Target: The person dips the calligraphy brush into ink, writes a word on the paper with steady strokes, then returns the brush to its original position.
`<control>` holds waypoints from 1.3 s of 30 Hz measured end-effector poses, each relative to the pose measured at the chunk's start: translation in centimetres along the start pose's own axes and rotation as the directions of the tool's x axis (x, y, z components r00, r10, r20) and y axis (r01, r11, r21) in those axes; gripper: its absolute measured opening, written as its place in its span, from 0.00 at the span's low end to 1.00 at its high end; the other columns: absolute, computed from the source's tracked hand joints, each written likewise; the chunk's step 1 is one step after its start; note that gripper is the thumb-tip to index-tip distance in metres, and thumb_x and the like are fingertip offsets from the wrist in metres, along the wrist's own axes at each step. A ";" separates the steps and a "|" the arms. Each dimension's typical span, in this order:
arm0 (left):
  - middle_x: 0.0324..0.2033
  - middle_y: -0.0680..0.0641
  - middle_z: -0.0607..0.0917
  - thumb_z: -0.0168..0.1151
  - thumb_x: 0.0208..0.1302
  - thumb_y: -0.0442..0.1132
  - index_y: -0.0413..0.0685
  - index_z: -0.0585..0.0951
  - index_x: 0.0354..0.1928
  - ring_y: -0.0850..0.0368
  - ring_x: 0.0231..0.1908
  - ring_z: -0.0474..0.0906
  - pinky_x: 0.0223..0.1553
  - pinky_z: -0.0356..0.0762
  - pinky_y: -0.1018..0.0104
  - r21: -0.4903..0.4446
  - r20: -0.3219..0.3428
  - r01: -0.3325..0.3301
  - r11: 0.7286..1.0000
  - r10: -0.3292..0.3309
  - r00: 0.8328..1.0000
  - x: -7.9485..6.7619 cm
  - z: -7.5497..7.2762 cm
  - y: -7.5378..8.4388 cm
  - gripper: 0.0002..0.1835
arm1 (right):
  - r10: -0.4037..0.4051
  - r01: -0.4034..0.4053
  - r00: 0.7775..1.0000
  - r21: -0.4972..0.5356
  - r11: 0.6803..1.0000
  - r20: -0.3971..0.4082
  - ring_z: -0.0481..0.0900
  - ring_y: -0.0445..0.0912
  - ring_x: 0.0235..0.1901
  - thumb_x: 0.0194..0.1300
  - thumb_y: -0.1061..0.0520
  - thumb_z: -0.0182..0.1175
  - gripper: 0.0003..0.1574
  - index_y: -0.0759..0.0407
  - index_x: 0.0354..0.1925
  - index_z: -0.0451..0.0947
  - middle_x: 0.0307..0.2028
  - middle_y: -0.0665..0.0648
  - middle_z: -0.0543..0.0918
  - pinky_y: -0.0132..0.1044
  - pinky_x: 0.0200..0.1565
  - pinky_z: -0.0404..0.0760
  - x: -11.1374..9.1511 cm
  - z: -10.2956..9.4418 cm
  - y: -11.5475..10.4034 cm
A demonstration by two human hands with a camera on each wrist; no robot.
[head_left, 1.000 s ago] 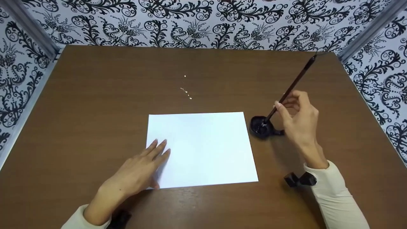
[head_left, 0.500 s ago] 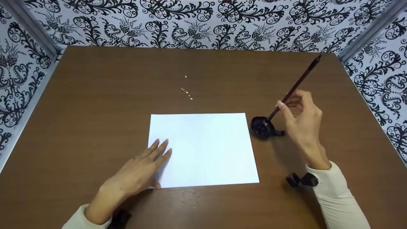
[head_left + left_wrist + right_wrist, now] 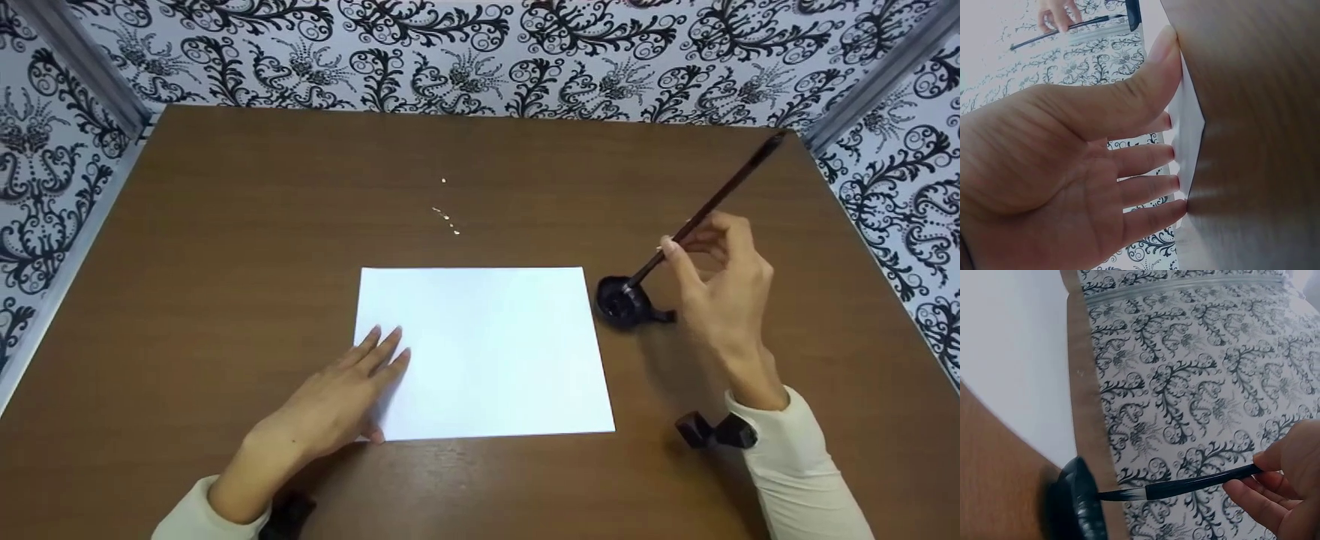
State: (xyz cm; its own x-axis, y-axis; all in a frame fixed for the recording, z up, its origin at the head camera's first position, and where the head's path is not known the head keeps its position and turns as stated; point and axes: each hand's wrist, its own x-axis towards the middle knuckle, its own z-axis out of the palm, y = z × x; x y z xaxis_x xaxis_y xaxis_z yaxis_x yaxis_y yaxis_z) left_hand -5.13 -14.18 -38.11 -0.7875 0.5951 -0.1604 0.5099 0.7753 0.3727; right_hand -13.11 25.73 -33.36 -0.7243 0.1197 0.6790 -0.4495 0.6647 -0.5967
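- Pinching the brush [image 3: 727,187] between thumb and fingers with my right hand [image 3: 727,300], partway along the handle.
- Brush is on a slant btw: bristles down and to the left, at the little black dish [image 3: 619,309], back end up toward the far right corner of the desk [image 3: 225,225]. Can't tell if they're dipped in or just on the rim.
- Dish sits left of that hand, just beside the right edge of the paper [image 3: 487,345], so paper's further left past it. Right hand is way nearer the dish.
- Left hand [image 3: 330,405] has its fingers stretched out, resting on the paper's left side.
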 end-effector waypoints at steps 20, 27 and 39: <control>0.72 0.37 0.52 0.73 0.44 0.45 0.40 0.62 0.70 0.36 0.70 0.46 0.54 0.67 0.36 0.001 -0.016 -0.025 1.000 0.025 1.000 -0.2 0.1 -0.3 0.50 | -0.066 0.021 0.994 0.456 0.890 0.085 0.85 0.47 0.33 0.59 0.63 0.66 0.18 0.69 0.40 0.68 0.32 0.58 0.83 0.38 0.29 0.84 1.3 9.6 -9.1; 0.71 0.36 0.53 0.74 0.44 0.45 0.40 0.63 0.70 0.36 0.70 0.47 0.54 0.68 0.37 0.008 -0.026 -0.040 0.999 0.040 0.999 -0.1 0.0 -0.2 0.49 | -0.093 0.030 0.990 0.490 0.871 0.106 0.85 0.44 0.32 0.60 0.63 0.65 0.17 0.68 0.41 0.67 0.31 0.56 0.83 0.36 0.29 0.84 0.7 13.9 -10.3; 0.72 0.38 0.54 0.74 0.45 0.45 0.41 0.64 0.70 0.38 0.70 0.47 0.52 0.71 0.38 0.028 -0.006 -0.009 1.000 0.009 1.000 0.2 0.2 -0.3 0.49 | -0.231 0.141 0.963 0.473 0.870 0.138 0.84 0.44 0.34 0.62 0.62 0.64 0.17 0.66 0.44 0.67 0.33 0.58 0.81 0.31 0.29 0.83 -0.8 18.7 -9.7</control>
State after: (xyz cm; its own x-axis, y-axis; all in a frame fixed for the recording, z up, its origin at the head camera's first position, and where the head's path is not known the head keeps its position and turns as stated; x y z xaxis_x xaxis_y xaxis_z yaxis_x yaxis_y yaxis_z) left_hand -5.38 -14.24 -38.45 -0.7847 0.6011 -0.1514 0.5267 0.7753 0.3485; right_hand -17.95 5.39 -36.17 -0.6660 -0.1400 0.7327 -0.7401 0.2462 -0.6257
